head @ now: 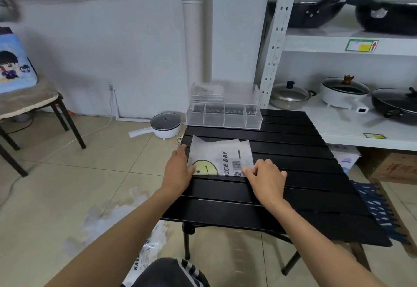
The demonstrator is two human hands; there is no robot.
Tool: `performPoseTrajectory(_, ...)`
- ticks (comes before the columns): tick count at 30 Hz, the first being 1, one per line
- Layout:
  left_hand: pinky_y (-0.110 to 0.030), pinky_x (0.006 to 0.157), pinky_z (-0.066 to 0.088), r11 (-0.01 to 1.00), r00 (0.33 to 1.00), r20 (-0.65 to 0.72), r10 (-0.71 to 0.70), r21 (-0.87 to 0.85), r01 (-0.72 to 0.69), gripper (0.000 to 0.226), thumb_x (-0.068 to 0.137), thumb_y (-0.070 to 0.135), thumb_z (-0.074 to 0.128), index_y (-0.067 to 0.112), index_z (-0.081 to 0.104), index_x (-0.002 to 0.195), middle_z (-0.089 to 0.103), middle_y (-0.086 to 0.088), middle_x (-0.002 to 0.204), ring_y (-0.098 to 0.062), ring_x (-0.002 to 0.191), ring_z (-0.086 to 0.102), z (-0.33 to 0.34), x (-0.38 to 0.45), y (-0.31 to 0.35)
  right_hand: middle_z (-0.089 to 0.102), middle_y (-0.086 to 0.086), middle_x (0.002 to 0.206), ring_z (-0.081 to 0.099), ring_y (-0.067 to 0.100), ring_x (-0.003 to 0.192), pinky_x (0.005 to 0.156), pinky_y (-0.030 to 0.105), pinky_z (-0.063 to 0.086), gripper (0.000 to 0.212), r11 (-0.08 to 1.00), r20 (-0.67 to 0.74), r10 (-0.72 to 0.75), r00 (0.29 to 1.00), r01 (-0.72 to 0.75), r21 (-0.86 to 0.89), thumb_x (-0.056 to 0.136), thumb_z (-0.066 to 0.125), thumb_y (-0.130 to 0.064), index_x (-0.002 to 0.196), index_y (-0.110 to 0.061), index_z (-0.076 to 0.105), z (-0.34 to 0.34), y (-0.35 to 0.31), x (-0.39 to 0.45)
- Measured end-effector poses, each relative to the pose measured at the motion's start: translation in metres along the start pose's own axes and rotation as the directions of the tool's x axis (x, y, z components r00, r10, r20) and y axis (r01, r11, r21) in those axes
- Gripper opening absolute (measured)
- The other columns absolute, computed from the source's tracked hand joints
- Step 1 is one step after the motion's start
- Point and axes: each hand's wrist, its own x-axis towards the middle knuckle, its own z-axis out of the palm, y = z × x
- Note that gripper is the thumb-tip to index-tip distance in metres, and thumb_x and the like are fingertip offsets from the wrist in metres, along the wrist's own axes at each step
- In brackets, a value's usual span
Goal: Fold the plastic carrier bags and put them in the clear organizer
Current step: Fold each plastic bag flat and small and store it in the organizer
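Note:
A white plastic carrier bag (220,154) with a yellow smiley and black lettering lies folded flat on the black slatted table (293,173). My left hand (178,169) rests against the bag's left edge with the thumb on its near corner. My right hand (266,178) pinches the bag's near right corner between thumb and fingers. The clear organizer (224,110) stands at the table's far edge, its lid raised and several compartments visible. More loose plastic bags (108,223) lie on the floor to the left of the table.
A white electric pot (165,125) sits on the floor by the table's far left corner. A metal shelf (338,42) with pans and pots stands to the right. A chair (29,106) with a cushion is at the left. A dark fringed cloth (374,207) hangs off the table's right edge.

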Motion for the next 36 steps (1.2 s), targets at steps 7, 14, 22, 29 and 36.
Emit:
performPoseTrajectory(7, -0.040, 0.091, 0.047, 0.925, 0.960, -0.089, 0.264, 0.305, -0.226, 0.048, 0.092, 0.022, 0.058, 0.019, 0.044, 0.138, 0.043, -0.008, 0.137, -0.026, 0.116, 0.048, -0.003, -0.005, 0.000, 0.049, -0.009, 0.092, 0.049, 0.013, 0.084, 0.079, 0.034, 0.035, 0.025, 0.994, -0.139, -0.101, 0.985, 0.106, 0.028, 0.086, 0.066, -0.039, 0.094, -0.026, 0.046, -0.004, -0.008, -0.004)
performPoseTrajectory(14, -0.033, 0.112, 0.027, 0.901, 0.965, 0.088, 0.247, 0.347, -0.262, 0.045, 0.103, 0.028, 0.035, 0.015, 0.037, 0.145, 0.037, -0.006, 0.151, -0.022, 0.137, 0.035, 0.009, -0.005, -0.005, 0.056, -0.004, 0.117, 0.052, 0.015, 0.106, 0.100, 0.035, 0.033, 0.022, 0.917, -0.066, -0.397, 0.915, 0.393, -0.070, 0.092, 0.060, -0.022, 0.114, -0.025, 0.064, -0.001, -0.030, -0.007)
performPoseTrajectory(22, -0.040, 0.118, 0.019, 0.859, 0.968, 0.208, 0.142, 0.461, -0.225, 0.053, 0.102, 0.040, 0.028, 0.016, 0.027, 0.149, 0.023, -0.002, 0.158, -0.022, 0.145, 0.019, 0.013, 0.006, -0.017, 0.056, -0.003, 0.109, 0.048, 0.018, 0.099, 0.090, 0.036, 0.031, 0.019, 0.953, 0.031, -0.249, 0.968, 0.251, -0.173, 0.093, 0.053, -0.015, 0.107, -0.026, 0.059, -0.003, -0.017, -0.004)
performPoseTrajectory(29, -0.039, 0.119, 0.009, 0.786, 0.940, 0.185, 0.288, 0.515, -0.342, 0.053, 0.099, 0.013, 0.037, 0.012, 0.023, 0.150, 0.013, -0.009, 0.160, -0.026, 0.147, 0.011, 0.010, 0.003, 0.000, 0.054, 0.001, 0.113, 0.049, 0.022, 0.108, 0.100, 0.035, 0.029, 0.041, 0.972, -0.093, -0.230, 0.969, 0.224, -0.068, 0.078, 0.058, 0.005, 0.113, -0.018, 0.059, -0.009, -0.018, 0.011)
performPoseTrajectory(36, -0.036, 0.112, 0.029, 0.841, 0.881, 0.277, 0.384, 0.288, -0.457, 0.044, 0.096, 0.043, 0.046, 0.013, 0.052, 0.129, 0.035, -0.007, 0.151, -0.023, 0.137, 0.033, 0.019, -0.007, 0.027, 0.032, 0.001, 0.156, 0.025, 0.019, 0.145, 0.121, 0.047, 0.006, 0.046, 0.916, 0.242, -0.363, 0.900, 0.392, -0.086, 0.100, 0.039, -0.017, 0.146, -0.023, 0.039, 0.014, -0.032, 0.059)
